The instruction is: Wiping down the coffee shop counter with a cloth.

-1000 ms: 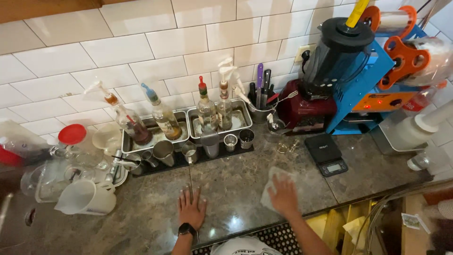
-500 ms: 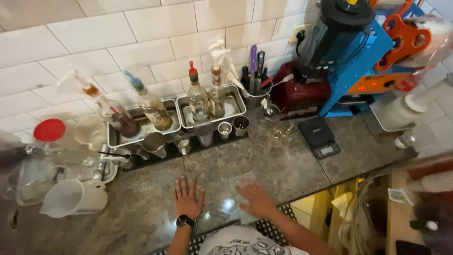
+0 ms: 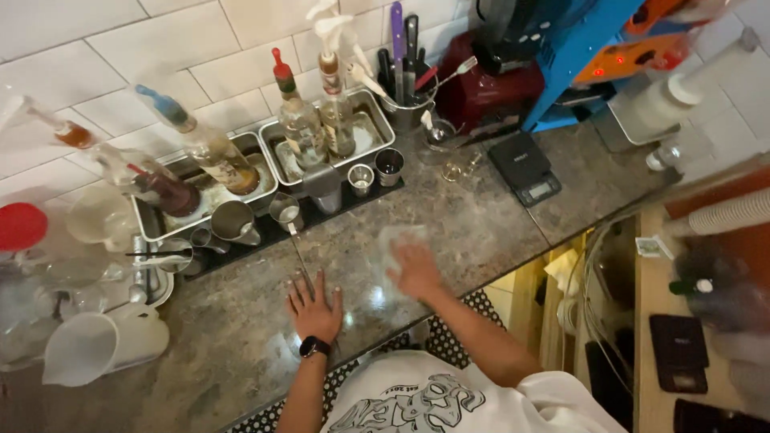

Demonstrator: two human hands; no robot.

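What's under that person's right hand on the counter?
A pale cloth lies under the right hand, flat on the stone counter. Whatever is beneath the cloth is hidden.

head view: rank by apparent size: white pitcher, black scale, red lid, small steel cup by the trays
1. white pitcher, largest, though it sits nearer the camera edge, which may flatter it.
2. black scale.
3. red lid, partly cut off by the frame, so its rank against the scale is unsure.
4. small steel cup, clearly smallest.
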